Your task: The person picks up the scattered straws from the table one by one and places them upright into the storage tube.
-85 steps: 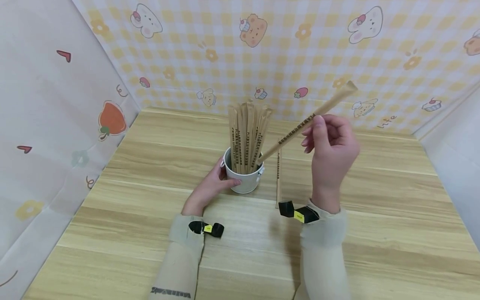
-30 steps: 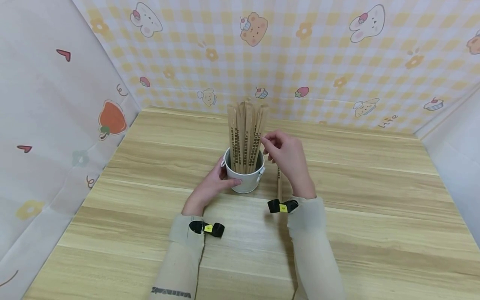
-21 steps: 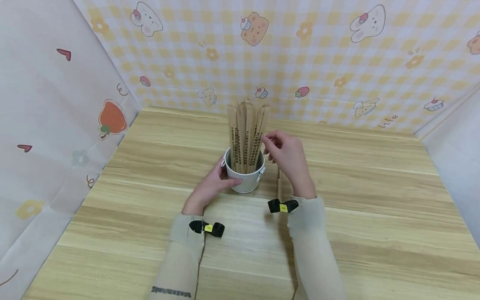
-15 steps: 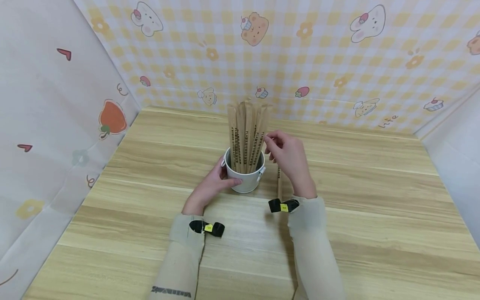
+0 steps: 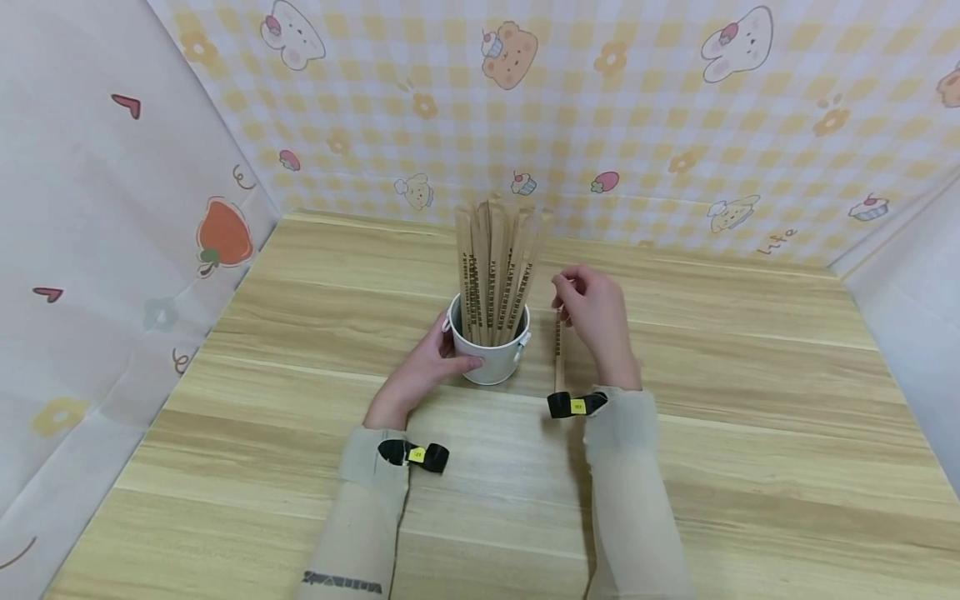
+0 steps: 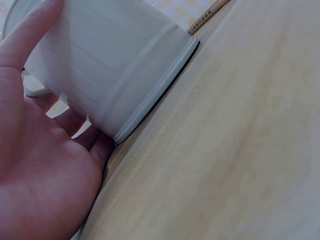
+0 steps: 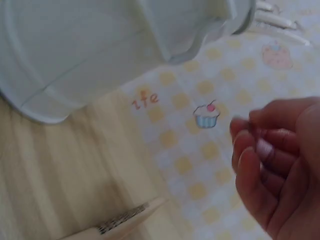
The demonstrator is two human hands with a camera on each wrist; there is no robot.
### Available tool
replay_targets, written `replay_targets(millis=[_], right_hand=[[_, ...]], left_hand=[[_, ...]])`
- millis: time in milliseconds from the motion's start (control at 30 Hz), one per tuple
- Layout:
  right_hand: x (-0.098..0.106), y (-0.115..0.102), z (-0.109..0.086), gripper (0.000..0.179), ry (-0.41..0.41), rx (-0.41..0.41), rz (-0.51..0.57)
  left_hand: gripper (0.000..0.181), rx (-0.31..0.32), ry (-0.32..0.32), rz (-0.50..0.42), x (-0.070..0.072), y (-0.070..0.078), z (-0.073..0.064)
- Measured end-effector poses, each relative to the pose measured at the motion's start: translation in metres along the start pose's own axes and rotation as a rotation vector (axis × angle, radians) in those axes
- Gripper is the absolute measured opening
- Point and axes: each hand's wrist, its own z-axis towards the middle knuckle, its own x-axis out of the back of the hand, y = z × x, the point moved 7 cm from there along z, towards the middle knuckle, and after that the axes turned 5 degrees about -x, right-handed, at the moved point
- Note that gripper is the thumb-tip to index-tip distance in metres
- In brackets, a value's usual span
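Note:
A small white bucket [image 5: 489, 367] stands upright on the table, with several paper-wrapped straws [image 5: 491, 275] in it. My left hand [image 5: 427, 364] holds the bucket's left side, thumb across the front; in the left wrist view its fingers reach behind the white wall [image 6: 115, 55]. Right of the bucket, my right hand [image 5: 597, 317] hovers apart from the straws. In the right wrist view this hand [image 7: 280, 170] has loosely bent fingers and nothing between them. One wrapped straw [image 5: 559, 358] lies on the table beneath it, its far end hidden by the hand.
The wooden table [image 5: 750, 467] reaches back to a yellow checked cloth [image 5: 637, 108] with cartoon prints. White cloth walls [image 5: 97, 183] close off the left and right sides. Each wrist wears a black camera strap [image 5: 577, 406].
A straw that my right hand held was lowered into the bucket and let go; it now leans right. My right hand then drew away to the right. The left hand stayed put.

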Motion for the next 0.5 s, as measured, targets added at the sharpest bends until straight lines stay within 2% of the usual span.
replay_targets(millis=[233,500], right_hand=[[-0.004,0.033,0.007,0.026,-0.033,-0.168,-0.083],[-0.015,0.063,0.011,0.036,-0.158,-0.243,-0.218]], left_hand=[[0.092,0.003,0.001,-0.010,0.000,0.000,0.000],[0.093,0.002,-0.001,-0.005,-0.001,0.000,0.000]])
